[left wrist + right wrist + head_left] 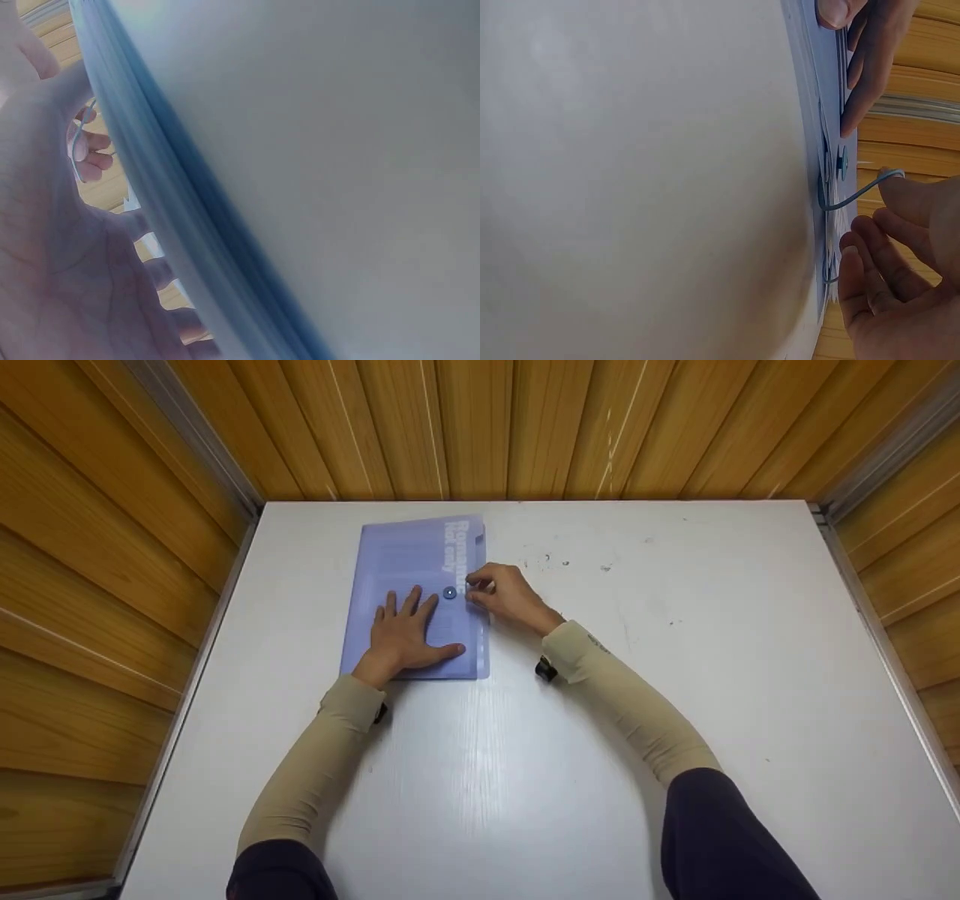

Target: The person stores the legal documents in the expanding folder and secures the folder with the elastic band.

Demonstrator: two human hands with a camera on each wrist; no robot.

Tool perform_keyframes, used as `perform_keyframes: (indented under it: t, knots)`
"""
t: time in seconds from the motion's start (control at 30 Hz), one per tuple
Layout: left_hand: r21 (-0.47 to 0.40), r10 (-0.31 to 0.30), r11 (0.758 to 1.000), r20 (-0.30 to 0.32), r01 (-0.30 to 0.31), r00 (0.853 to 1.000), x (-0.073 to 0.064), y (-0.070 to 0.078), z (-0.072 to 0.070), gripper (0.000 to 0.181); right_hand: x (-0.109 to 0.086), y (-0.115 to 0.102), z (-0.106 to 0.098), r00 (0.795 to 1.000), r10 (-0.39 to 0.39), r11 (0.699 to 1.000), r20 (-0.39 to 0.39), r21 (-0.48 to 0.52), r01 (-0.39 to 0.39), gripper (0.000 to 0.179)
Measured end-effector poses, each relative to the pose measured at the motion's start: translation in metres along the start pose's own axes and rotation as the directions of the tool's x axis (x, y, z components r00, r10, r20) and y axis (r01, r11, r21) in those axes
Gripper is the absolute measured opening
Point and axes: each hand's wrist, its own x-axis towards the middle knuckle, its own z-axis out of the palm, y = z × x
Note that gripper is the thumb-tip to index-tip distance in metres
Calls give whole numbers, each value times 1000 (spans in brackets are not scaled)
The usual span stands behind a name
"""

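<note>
A translucent purple-blue document folder (420,547) with white lettering lies on the white table, a round button (449,592) on its front. My left hand (405,637) rests spread on the folder's lower part, with its fingertips just short of the button. At the right edge, my right hand (510,594) has curled fingers and holds a thin blue elastic cord (859,195). In the right wrist view the cord runs from the folder's edge up to a fingertip, apart from the button (844,163). The left wrist view shows the folder's edge (165,180) up close.
The white table (712,682) stretches to the right and front of the folder, with small dark marks at the back. Wood-patterned panels (480,427) stand behind it and at both sides.
</note>
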Motion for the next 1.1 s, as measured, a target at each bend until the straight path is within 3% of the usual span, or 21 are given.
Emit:
perform_keyframes:
  t: [0.47,1.1]
  knots:
    - [6,29,1000,14,-30,999,2,1,2,118,18,-9,14,997,-29,978,76,-203,44,27]
    - [6,34,999,36,-35,999,2,0,-3,117,27,-16,34,999,5,961,49,-276,8,21]
